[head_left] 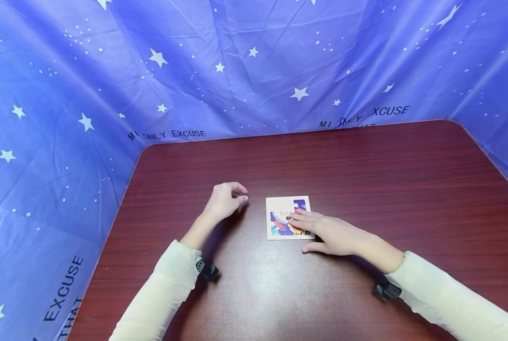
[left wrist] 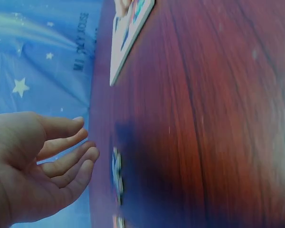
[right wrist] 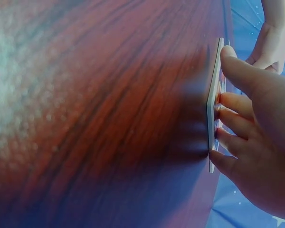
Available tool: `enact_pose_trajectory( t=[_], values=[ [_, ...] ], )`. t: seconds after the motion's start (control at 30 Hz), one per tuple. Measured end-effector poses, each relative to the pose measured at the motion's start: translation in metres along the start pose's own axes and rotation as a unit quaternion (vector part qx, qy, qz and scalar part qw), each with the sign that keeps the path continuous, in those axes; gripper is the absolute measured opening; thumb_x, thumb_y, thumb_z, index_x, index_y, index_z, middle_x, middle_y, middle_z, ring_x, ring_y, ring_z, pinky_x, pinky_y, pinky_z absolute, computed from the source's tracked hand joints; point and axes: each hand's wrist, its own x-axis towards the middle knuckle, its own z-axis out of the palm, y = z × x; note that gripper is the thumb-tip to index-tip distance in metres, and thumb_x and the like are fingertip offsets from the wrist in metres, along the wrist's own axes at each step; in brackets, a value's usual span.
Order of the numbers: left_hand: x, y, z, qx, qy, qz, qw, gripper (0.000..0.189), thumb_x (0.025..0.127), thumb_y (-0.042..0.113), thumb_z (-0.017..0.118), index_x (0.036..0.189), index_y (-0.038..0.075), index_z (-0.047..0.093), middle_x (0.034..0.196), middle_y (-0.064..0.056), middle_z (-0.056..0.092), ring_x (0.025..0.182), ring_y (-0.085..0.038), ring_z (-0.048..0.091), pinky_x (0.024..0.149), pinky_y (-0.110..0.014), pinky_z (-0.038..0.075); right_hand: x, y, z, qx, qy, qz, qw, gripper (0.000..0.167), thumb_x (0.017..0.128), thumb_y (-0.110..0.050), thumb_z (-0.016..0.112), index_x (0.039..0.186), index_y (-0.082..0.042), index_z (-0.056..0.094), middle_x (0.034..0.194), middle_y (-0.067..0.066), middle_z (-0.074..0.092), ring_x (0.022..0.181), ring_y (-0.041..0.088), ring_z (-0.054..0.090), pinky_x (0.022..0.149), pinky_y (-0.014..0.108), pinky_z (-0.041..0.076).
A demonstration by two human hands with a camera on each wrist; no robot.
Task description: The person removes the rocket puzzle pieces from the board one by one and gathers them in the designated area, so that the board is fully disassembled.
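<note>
Cream puzzle [head_left: 279, 204] under straight right fingers [head_left: 308, 219]; left fingers [head_left: 237, 186] seemingly raised.

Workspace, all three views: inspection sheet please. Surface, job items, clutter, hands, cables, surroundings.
Surface: dark red wood-grain tabletop, with glare in front of the board.
Job items: white-bordered picture board flat on it, pale patch at upper left; small flat pieces on the table in the left wrist view, details too blurred to tell.
Clutter: nothing seen.
Hands: left hand beside the board, fingers loosely curled, nothing held; right hand touches the board with its fingertips.
Cables: nothing seen.
Surroundings: blue star-printed cloth with black lettering behind and at both sides.
</note>
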Motion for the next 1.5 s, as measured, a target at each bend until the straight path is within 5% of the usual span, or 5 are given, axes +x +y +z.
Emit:
enact_pose_trajectory(
  t=[0.6,1.23,1.5],
  values=[
    [0.006,0.048,0.049,-0.014,-0.097,0.087,0.9913,0.015,0.089,0.015,0.065,0.098,0.005,0.071,0.091,-0.008,0.073,0.085,-0.016,0.067,0.077,-0.022,0.053,-0.002,0.001,0.0,-0.015,0.009,0.004,0.9998,0.065,0.087,-0.038,0.067,0.141,-0.008,0.048,0.15,0.011,0.044,0.141,0.032,0.039,0.113,0.05,0.035],
    [0.011,0.062,0.064,-0.003,-0.101,0.092,0.9906,0.015,0.088,0.013,0.064,0.098,0.004,0.071,0.088,-0.008,0.074,0.08,-0.013,0.066,0.072,-0.016,0.05,-0.015,0.0,-0.001,-0.021,0.005,0.01,0.9997,0.069,0.086,-0.04,0.068,0.142,-0.007,0.046,0.152,0.01,0.041,0.142,0.029,0.038,0.113,0.049,0.034],
    [0.013,0.07,0.072,0.016,-0.109,0.099,0.989,0.019,0.088,0.016,0.064,0.103,0.008,0.072,0.096,-0.004,0.075,0.088,-0.012,0.067,0.079,-0.019,0.051,-0.014,0.0,-0.002,-0.006,0.011,0.0,0.9999,0.064,0.087,-0.036,0.068,0.139,-0.004,0.049,0.15,0.014,0.044,0.139,0.032,0.041,0.11,0.051,0.037]
  ],
)
